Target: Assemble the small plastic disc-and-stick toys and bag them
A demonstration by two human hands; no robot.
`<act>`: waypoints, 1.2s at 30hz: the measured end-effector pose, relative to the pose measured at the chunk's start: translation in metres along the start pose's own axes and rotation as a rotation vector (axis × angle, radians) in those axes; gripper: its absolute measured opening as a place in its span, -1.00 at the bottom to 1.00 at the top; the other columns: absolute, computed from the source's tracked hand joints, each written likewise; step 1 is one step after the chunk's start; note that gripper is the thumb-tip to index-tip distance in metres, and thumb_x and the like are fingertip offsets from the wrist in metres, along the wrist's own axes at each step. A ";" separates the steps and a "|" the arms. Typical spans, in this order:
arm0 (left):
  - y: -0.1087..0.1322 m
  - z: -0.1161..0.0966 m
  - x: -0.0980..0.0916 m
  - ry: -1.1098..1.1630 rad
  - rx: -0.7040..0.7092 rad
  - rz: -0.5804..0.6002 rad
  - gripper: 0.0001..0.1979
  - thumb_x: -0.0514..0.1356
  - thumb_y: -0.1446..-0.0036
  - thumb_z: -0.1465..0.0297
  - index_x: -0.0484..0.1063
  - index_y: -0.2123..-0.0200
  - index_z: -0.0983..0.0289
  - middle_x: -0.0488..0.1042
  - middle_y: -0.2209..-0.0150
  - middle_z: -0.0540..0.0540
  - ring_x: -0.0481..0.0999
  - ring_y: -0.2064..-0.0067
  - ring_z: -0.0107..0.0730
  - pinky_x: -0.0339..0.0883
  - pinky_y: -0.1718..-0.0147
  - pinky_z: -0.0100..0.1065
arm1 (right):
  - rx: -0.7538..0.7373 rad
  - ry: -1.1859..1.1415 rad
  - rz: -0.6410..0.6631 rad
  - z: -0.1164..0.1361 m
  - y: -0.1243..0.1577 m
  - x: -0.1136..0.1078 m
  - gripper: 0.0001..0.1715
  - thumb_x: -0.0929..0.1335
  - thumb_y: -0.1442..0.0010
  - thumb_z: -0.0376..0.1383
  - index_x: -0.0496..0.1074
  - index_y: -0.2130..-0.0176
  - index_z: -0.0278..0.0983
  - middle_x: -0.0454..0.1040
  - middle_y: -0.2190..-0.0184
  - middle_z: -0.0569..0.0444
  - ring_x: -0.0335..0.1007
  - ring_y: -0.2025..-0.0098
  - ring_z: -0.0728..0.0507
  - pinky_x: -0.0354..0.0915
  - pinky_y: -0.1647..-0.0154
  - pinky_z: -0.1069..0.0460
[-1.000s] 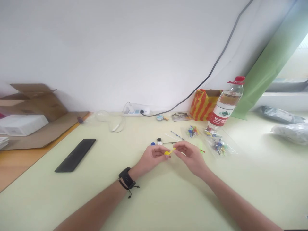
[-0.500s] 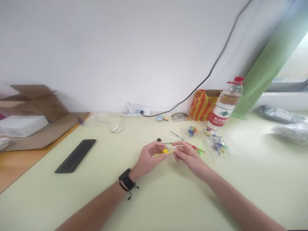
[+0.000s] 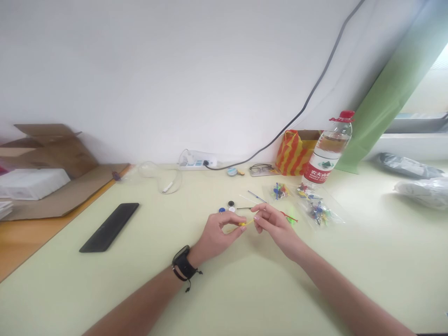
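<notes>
A small yellow plastic piece with a thin stick [image 3: 249, 222] is held low over the table. My left hand [image 3: 219, 231] pinches its round part between thumb and fingertips, hiding much of it. The fingers of my right hand [image 3: 276, 229] are closed at the stick's right end. Just beyond my left hand lie a black disc [image 3: 231, 203], a white disc [image 3: 232, 209] and a blue disc [image 3: 222, 210]. A red stick piece [image 3: 292, 218] lies past my right hand, beside something bright green. A dark thin stick [image 3: 244, 208] is partly hidden behind my fingers.
Clear bags of small coloured parts [image 3: 319, 212] lie at the right, before a water bottle [image 3: 325, 151] and a striped bag [image 3: 294, 151]. A power strip [image 3: 198, 162] sits against the wall. At left are a black flat object [image 3: 110, 227] and a cardboard box [image 3: 66, 154].
My left fingers have closed down over the yellow round part, which shows less now. The hand has dipped slightly, uncovering the white and blue discs. My right hand has barely moved.
</notes>
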State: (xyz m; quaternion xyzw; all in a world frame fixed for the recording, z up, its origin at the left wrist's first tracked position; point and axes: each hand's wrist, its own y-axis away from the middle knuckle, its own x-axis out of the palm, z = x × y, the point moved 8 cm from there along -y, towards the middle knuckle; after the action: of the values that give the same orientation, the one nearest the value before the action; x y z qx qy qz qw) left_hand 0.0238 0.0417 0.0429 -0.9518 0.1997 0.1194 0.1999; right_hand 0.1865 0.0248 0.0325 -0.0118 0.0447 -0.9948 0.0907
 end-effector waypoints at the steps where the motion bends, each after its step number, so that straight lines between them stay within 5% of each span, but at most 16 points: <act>1: 0.000 0.000 0.002 0.032 -0.007 0.017 -0.84 0.37 -0.16 0.34 0.65 0.19 0.23 0.66 0.14 0.19 0.63 0.10 -0.16 0.51 0.00 -0.18 | -0.006 0.007 -0.003 0.001 0.000 -0.001 -0.62 0.38 -0.28 0.02 0.38 0.09 -0.19 0.35 0.44 0.16 0.32 0.36 -0.09 0.30 0.27 -0.02; 7: -0.002 0.001 0.016 0.266 -0.109 0.164 -0.78 0.36 -0.19 0.29 0.64 0.16 0.29 0.62 0.04 0.25 0.61 -0.01 -0.11 0.47 -0.10 -0.11 | 0.004 0.056 -0.036 0.000 -0.001 -0.007 -0.63 0.38 -0.28 0.03 0.38 0.10 -0.18 0.37 0.45 0.17 0.38 0.34 -0.10 0.34 0.20 -0.05; 11: -0.004 0.013 0.011 0.294 -0.197 0.097 -0.72 0.42 -0.11 0.28 0.61 0.15 0.30 0.63 0.14 0.20 0.63 0.07 -0.16 0.51 -0.05 -0.12 | -0.050 0.098 -0.093 0.001 -0.002 -0.014 -0.62 0.37 -0.30 0.00 0.35 0.01 -0.15 0.46 0.33 0.11 0.43 0.33 -0.11 0.38 0.18 -0.07; 15: -0.006 0.021 0.004 0.296 -0.231 0.038 -0.73 0.41 -0.12 0.26 0.61 0.16 0.30 0.63 0.15 0.17 0.62 0.08 -0.21 0.51 -0.04 -0.16 | -0.205 0.388 -0.072 0.009 0.001 -0.012 -0.73 0.33 -0.35 -0.05 0.45 0.16 -0.18 0.47 0.35 0.05 0.40 0.34 -0.13 0.35 0.27 -0.05; 20: -0.006 0.024 0.002 0.317 -0.236 0.042 -0.72 0.41 -0.14 0.26 0.61 0.14 0.30 0.62 0.13 0.17 0.62 0.07 -0.20 0.51 -0.04 -0.16 | -0.306 0.506 -0.025 0.014 0.009 -0.007 -0.52 0.28 -0.39 -0.11 0.29 -0.25 -0.11 0.44 0.33 0.07 0.36 0.35 -0.13 0.35 0.29 -0.05; 23: -0.005 0.024 0.002 0.307 -0.238 0.050 -0.73 0.41 -0.14 0.27 0.61 0.14 0.30 0.63 0.13 0.17 0.62 0.07 -0.20 0.51 -0.03 -0.18 | -0.256 0.515 0.008 0.011 0.009 -0.006 -0.68 0.27 -0.39 -0.04 0.48 0.09 -0.16 0.42 0.34 0.07 0.31 0.41 -0.10 0.30 0.34 -0.02; 26: -0.005 0.024 0.001 0.288 -0.233 0.040 -0.72 0.41 -0.14 0.27 0.61 0.14 0.31 0.64 0.14 0.17 0.62 0.09 -0.22 0.51 -0.02 -0.20 | -0.117 0.441 0.194 0.003 0.008 0.005 -0.32 0.16 -0.44 0.05 0.23 0.61 -0.21 0.23 0.59 0.12 0.12 0.56 -0.05 0.15 0.47 0.00; 28: -0.005 0.024 0.000 0.283 -0.229 0.033 -0.72 0.41 -0.14 0.26 0.61 0.13 0.31 0.64 0.14 0.17 0.62 0.09 -0.22 0.51 -0.02 -0.21 | -0.079 0.371 0.253 0.005 0.008 0.009 -0.27 0.13 -0.45 0.08 0.15 0.64 -0.22 0.18 0.63 0.13 0.09 0.56 -0.05 0.12 0.46 -0.01; 32: -0.006 0.025 -0.002 0.291 -0.236 0.017 -0.70 0.41 -0.12 0.25 0.61 0.14 0.30 0.64 0.13 0.17 0.62 0.06 -0.19 0.50 -0.03 -0.18 | -0.074 0.203 0.151 0.012 0.006 0.002 -0.35 0.16 -0.45 0.08 0.41 0.46 -0.25 0.44 0.48 0.04 0.27 0.44 -0.09 0.25 0.31 -0.03; 36: -0.008 0.026 -0.004 0.278 -0.243 0.004 -0.69 0.42 -0.12 0.25 0.60 0.13 0.31 0.64 0.13 0.18 0.61 0.06 -0.18 0.49 -0.05 -0.16 | -0.020 0.066 0.073 0.010 0.005 -0.007 -0.44 0.20 -0.43 0.07 0.45 0.34 -0.26 0.55 0.37 0.00 0.31 0.47 -0.07 0.31 0.27 -0.06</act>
State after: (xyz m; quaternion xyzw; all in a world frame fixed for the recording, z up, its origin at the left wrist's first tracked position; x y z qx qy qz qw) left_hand 0.0199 0.0605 0.0235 -0.9759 0.2112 0.0101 0.0536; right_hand 0.1943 0.0201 0.0416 0.0219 0.0582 -0.9902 0.1254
